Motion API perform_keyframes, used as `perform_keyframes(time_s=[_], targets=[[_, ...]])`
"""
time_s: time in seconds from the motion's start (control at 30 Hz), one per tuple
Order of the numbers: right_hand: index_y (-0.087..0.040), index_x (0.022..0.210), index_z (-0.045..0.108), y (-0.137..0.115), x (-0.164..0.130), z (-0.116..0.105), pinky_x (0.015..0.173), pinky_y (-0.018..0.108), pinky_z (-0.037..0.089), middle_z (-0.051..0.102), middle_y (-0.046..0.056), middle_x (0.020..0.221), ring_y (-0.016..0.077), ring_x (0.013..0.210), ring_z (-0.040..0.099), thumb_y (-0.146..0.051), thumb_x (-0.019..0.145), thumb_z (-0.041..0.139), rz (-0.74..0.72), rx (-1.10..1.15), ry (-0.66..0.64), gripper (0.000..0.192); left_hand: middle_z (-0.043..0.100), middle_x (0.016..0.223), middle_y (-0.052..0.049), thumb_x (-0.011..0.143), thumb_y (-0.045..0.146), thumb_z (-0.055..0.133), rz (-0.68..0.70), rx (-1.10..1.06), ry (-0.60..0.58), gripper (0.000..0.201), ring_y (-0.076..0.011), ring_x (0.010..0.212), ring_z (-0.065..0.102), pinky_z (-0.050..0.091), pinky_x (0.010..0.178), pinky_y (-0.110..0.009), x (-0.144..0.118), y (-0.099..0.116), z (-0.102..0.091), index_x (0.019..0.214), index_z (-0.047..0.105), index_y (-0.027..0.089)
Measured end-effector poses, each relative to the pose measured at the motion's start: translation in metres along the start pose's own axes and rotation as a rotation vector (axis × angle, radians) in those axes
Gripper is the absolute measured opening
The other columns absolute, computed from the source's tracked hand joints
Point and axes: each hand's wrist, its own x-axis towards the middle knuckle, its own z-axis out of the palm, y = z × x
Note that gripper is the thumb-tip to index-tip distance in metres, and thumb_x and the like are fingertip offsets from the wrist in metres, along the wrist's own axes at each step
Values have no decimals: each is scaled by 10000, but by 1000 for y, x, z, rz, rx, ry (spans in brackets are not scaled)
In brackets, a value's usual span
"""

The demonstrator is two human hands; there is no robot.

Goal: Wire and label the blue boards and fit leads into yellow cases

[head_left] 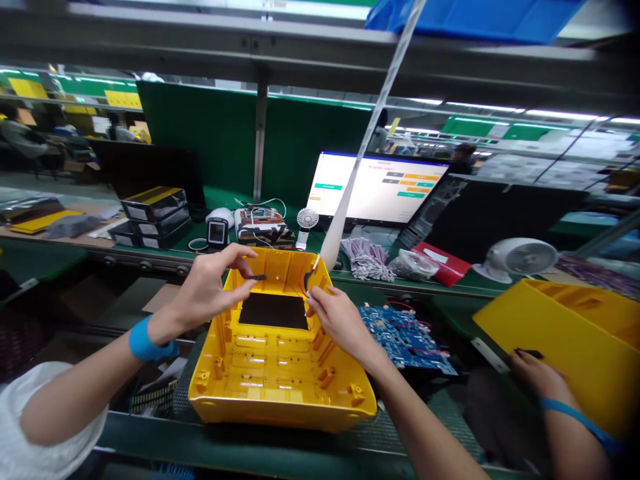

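Yellow plastic case (280, 373) open side up on the green bench (240, 448), directly ahead. Left hand (213, 287) above its far left rim, fingers pinched on a small black strip (257, 277). Right hand (336, 319) at the far right wall, fingertips closed on a thin wire (306, 283). Blue circuit boards (405, 333) just beside, right. Co-worker's hand (537, 375) on another yellow case (575, 340) further right.

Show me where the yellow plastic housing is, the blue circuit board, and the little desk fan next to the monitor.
yellow plastic housing (280, 373): head view, on its inner floor.
blue circuit board (400, 333): head view, on the board's middle, right of the housing.
small white desk fan (307, 219): head view, on its round grille.
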Motion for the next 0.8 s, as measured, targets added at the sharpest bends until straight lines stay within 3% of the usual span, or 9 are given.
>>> perform_keyframes(time_s=[0.17,0.33,0.47,0.63,0.8], targets=[[-238,744,408,3,1,4,976,345,331,680,-28,696,164,747,632,-216,954,354,-11,73,4,218,649,858,12,799,172,615,99,73,-5,388,-136,790,611,468,768,-287,-13,36,-2,1163,486,207],[-237,699,414,3,1,-2,950,356,353,688,-17,724,177,811,622,-241,949,347,-32,204,-4,258,661,860,-3,822,190,583,133,86,-127,262,-153,804,611,459,764,-304,-9,35,1,1082,564,213],[-230,727,438,4,-1,-4,1019,399,302,676,-11,712,169,768,626,-241,967,311,-77,135,-92,271,658,823,-18,807,195,574,60,178,-364,120,-164,740,602,435,654,-292,7,19,16,870,675,211],[-225,789,421,7,-7,3,1041,460,294,614,5,599,178,620,603,-250,976,272,-77,-139,-171,240,664,709,-22,655,78,596,-13,255,-676,152,-184,674,602,400,584,-287,34,-5,50,718,676,191],[-245,765,362,13,-10,7,1000,455,356,572,-19,582,160,559,579,-246,975,250,-175,-65,-65,238,678,680,-39,592,64,615,-134,253,-1004,145,-210,662,628,355,481,-264,55,-25,100,656,666,184]])
